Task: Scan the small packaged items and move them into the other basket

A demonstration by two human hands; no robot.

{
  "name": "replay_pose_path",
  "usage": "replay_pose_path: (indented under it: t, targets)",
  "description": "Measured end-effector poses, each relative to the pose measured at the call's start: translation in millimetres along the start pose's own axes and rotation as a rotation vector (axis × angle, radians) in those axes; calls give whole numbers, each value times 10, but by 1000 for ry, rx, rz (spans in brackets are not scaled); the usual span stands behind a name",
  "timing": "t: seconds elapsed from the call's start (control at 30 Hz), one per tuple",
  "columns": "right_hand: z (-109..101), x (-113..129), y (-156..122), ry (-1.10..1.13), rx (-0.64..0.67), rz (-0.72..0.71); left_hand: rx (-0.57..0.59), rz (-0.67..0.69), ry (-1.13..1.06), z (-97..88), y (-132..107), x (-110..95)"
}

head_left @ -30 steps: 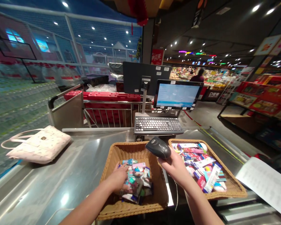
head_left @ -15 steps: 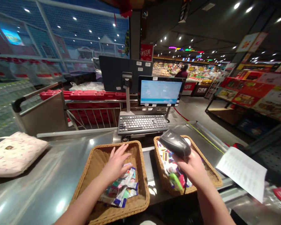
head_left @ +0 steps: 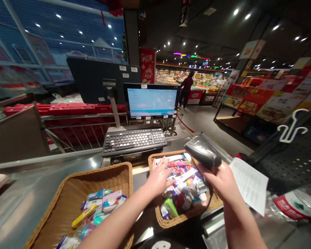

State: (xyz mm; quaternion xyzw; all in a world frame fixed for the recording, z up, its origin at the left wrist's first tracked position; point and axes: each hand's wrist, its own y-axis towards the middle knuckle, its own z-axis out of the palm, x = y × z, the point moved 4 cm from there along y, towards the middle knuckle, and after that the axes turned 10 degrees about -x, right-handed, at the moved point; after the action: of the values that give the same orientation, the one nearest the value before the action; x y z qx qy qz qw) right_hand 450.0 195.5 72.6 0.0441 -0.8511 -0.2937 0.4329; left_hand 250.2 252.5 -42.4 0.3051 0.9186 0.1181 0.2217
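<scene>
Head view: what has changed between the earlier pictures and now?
The left hand left the left basket and moved right to the packets in the right basket, fingers spread. The right hand carried the scanner right, from between the baskets to the right basket's right side. The view swung right. Unchanged: the scanner in the right hand's grip, and the keyboard behind the baskets.

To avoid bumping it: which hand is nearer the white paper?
Right. The right hand is just left of the paper; the left hand is farther left, at a basket.
</scene>
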Motion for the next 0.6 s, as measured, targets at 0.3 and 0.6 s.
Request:
replay_pose_path:
  t: [0.3,0.6]
  targets:
    - [-104,-295,128,9,29,-37,129,-74,42,674,391,-217]
    - [-141,-409,186,35,13,-8,44,-147,-22,596,412,-81]
